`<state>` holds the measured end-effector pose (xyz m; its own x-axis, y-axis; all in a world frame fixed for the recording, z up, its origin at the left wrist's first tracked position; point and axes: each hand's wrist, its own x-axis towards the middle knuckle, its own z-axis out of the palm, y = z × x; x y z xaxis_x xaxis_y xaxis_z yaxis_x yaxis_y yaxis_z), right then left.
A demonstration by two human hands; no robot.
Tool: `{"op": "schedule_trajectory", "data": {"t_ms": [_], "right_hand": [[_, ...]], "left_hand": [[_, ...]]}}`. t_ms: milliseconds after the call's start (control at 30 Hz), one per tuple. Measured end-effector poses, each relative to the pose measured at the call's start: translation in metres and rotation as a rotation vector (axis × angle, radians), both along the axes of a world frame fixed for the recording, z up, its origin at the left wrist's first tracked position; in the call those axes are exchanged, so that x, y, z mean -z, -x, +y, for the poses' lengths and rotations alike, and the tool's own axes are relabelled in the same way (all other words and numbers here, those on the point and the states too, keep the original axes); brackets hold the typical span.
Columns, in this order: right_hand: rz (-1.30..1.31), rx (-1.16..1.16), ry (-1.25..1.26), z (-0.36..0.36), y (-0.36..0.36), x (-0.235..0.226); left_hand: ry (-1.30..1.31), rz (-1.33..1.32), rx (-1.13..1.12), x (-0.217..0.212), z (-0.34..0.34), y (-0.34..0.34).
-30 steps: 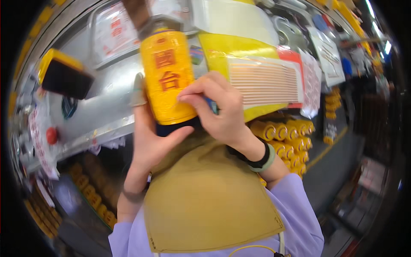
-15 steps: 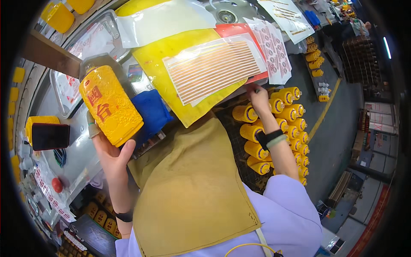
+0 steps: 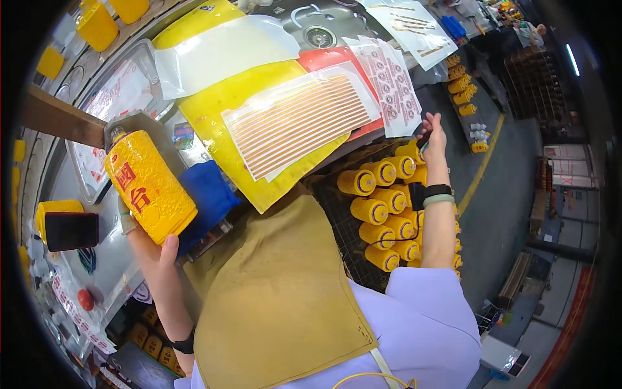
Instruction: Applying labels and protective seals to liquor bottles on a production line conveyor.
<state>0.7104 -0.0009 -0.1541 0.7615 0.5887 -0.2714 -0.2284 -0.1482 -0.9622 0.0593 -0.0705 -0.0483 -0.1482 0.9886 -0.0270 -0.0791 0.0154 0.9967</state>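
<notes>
My left hand is closed round the lower part of a yellow, textured bottle with red characters on its front. The bottle leans to the left, its narrow neck against a grey block at the end of a wooden bar. On the far right, my right hand is raised with bent fingers above several yellow bottles, which lie in rows with their round ends toward me. A small dark thing shows at its fingers; I cannot make out what it is.
A sheet of orange strips lies on a yellow mat ahead of me. Beside the held bottle is a blue cloth. A phone leans on a yellow block at left. Printed label sheets lie near the sink.
My right hand has moved from beside the table edge to the right and slightly up. The left hand still holds the bottle; the whole view has shifted a little.
</notes>
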Motion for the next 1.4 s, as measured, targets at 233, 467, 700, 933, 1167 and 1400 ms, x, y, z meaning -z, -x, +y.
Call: {"op": "schedule_trajectory", "data": {"t_ms": [233,467,700,933,1167,1400], "right_hand": [[-0.439,-0.511,0.476,0.057,0.011,-0.066],[-0.472,-0.663,0.617,0.079,-0.018,-0.067],[-0.384,-0.609,0.577,0.085,-0.046,-0.061],[-0.697,-0.633,0.262,0.102,0.077,-0.111],[-0.451,-1.211,-0.243,0.031,0.362,-0.170],[-0.159,-1.609,-0.355,0.001,0.482,-0.181]], "left_hand": [[0.035,0.035,-0.020,-0.002,0.000,0.002],[-0.029,-0.098,0.070,-0.006,0.005,-0.002],[-0.050,-0.039,0.051,-0.015,0.006,-0.001],[-0.041,0.010,0.064,-0.015,0.006,0.002],[-0.186,0.422,-0.145,-0.033,-0.003,0.011],[-0.164,-0.176,-0.105,-0.046,-0.009,-0.002]]}}
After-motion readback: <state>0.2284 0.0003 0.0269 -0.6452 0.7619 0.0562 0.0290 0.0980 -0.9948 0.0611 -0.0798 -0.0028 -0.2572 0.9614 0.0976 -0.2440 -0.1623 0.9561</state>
